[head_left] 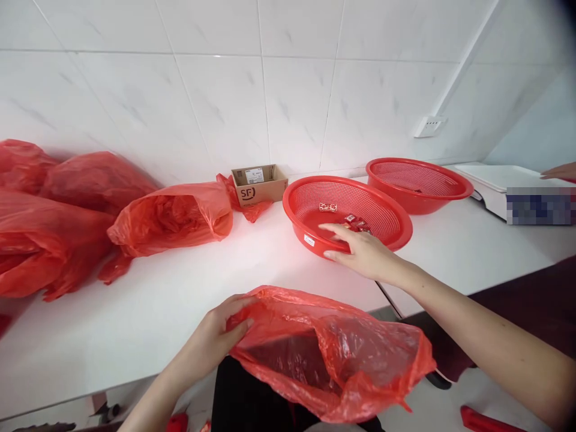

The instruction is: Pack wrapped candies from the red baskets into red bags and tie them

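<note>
My left hand (226, 330) is closed on the edge of a thin red plastic bag (292, 354). Its wide mouth gapes upward below the table's front edge. My right hand (355, 247) reaches over the near rim of a red mesh basket (348, 183), fingers and thumb apart. Whether it touches the rim I cannot tell. Inside the basket lie several small wrapped pieces (350, 218) in red, dark and pale colours, partly covered by my fingers. A cream-and-red patterned piece (328, 207) rests separately against the far mesh.
Filled-looking red bags (81, 240) crowd the left; another red bag (180, 216) lies toward the middle. A small cardboard box (265, 191) stands near the wall. Farther right are a second red basket (418, 204), a white scale (495, 177) and another person's hand (558, 172).
</note>
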`<state>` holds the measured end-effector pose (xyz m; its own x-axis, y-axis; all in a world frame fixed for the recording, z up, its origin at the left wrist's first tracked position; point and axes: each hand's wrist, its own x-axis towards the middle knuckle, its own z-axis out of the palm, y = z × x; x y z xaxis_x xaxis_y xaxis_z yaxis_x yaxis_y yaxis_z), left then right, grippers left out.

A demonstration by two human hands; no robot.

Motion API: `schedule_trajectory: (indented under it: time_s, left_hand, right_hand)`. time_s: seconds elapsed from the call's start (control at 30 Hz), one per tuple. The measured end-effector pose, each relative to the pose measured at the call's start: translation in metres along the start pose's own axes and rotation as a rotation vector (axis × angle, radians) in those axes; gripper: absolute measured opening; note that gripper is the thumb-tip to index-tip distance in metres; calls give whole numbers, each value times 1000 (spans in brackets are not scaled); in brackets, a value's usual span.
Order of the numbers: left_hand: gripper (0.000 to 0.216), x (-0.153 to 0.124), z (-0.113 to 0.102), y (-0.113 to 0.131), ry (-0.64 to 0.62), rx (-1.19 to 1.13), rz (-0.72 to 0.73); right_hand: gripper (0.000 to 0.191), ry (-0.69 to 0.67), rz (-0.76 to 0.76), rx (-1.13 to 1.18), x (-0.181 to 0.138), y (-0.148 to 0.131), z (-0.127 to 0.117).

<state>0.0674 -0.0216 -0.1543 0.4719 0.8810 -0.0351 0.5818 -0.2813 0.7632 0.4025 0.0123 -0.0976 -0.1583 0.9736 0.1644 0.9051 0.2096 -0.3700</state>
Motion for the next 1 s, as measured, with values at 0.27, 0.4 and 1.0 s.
schedule_trajectory:
  time_s: [0.27,0.4,1.0]
  left_hand:
    - [46,-14,-4,-11,127,-153,-167]
    - [54,-13,5,-19,205,-244,-254]
    - [53,-24,11,9,186,-192,-218]
  right_hand:
    - [50,-220,80,-56,69,41,-21]
    - [57,-446,106,-221,90,73,-7]
    - [29,-462,-211,714,19,-66,-19]
